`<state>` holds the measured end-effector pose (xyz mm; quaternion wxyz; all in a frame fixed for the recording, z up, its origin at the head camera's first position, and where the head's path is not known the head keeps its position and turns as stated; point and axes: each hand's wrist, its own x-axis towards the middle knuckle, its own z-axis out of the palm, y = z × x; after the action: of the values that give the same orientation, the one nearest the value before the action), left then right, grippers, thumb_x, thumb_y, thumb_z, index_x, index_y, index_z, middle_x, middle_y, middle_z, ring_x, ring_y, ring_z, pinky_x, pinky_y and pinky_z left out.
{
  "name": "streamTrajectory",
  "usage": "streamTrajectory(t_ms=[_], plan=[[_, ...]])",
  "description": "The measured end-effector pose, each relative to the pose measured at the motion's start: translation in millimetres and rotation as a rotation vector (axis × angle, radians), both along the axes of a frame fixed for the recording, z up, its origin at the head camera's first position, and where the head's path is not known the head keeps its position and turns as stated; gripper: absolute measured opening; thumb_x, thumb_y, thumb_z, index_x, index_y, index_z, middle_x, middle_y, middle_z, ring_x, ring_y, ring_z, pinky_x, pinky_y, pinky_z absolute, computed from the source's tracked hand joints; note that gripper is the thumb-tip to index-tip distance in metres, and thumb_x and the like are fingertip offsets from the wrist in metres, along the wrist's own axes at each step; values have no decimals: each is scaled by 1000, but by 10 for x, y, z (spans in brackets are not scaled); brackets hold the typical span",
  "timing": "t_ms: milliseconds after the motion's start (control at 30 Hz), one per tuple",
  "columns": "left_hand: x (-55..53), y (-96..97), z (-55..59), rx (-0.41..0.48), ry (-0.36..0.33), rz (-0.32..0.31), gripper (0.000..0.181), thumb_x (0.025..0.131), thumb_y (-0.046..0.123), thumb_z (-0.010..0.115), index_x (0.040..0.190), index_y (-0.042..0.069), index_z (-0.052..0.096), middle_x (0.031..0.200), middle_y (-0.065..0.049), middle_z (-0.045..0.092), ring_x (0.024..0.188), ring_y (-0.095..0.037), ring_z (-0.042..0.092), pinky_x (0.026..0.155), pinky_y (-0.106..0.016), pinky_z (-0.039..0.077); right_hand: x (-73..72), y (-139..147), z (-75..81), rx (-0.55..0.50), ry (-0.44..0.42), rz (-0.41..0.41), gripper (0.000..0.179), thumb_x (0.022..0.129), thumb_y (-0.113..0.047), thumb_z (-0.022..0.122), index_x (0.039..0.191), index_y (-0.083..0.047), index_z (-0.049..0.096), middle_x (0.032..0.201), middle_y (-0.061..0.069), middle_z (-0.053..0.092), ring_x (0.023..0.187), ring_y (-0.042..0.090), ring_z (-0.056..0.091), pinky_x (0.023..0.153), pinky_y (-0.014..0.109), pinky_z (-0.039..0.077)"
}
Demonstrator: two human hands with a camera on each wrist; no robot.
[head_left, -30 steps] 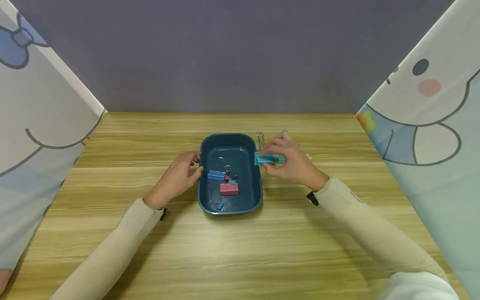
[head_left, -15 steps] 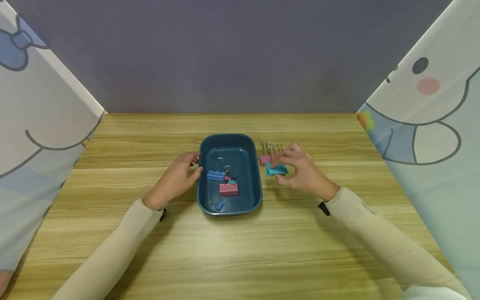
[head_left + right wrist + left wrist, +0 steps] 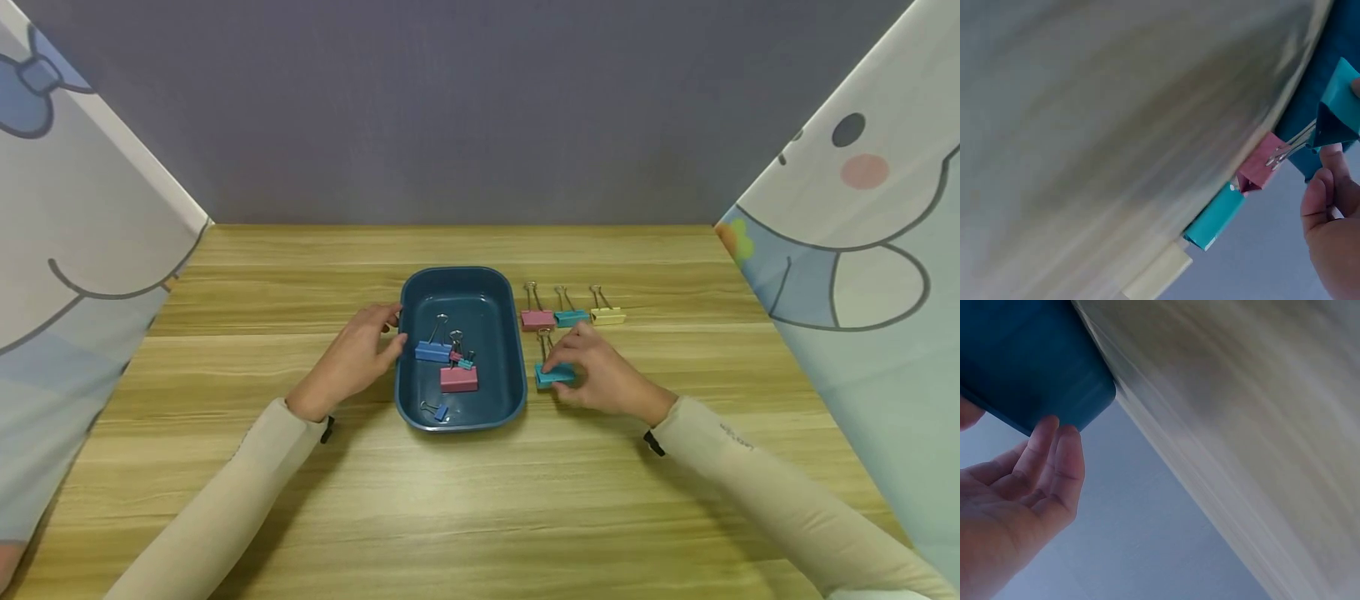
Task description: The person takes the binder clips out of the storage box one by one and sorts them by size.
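My right hand (image 3: 602, 373) pinches a large teal binder clip (image 3: 553, 374) between thumb and fingers, just right of the tray. The clip's wire handles point away from me; in the right wrist view the teal clip (image 3: 1340, 103) shows its triangular end. My left hand (image 3: 347, 354) rests at the left side of the dark blue tray (image 3: 461, 423), thumb by the rim and fingers loosely bent against the outer wall (image 3: 1041, 369). Inside lie a larger blue clip (image 3: 432, 352), a pink clip (image 3: 458, 380), a small blue clip (image 3: 441, 412) and tiny pink and teal clips (image 3: 466, 364).
Beyond the right hand, a row of binder clips stands on the wooden table (image 3: 480, 517): pink (image 3: 537, 320), teal (image 3: 572, 318) and yellow (image 3: 608, 316). A grey wall (image 3: 465, 117) rises behind the table, with cartoon-printed cloth on both sides.
The right hand has carried the large teal clip from over the row, first right, then down toward me, uncovering the pink, teal and yellow clips. The left hand and tray have stayed put.
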<state>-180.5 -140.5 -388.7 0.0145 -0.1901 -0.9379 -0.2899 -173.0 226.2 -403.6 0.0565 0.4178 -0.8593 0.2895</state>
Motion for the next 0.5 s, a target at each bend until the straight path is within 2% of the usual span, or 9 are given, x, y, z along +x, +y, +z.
streamTrajectory(t_ms=[267,500], plan=[[10,1,7,-8,-6,-3,49,93,15,58,134,-9,43,111,-19,57,102,-32,51,86,-47,46,19,-52,-94,25,-6,13,20,67,-9,81,84,-14,72,91,-6,64,85,15,40,70,31,38],[14,4,9,-17,-7,-2,50,94,15,58,134,-9,43,110,-19,57,101,-31,51,86,-46,46,14,-66,-77,73,-8,26,20,68,-13,84,85,-15,73,90,-8,65,85,14,39,70,30,38]])
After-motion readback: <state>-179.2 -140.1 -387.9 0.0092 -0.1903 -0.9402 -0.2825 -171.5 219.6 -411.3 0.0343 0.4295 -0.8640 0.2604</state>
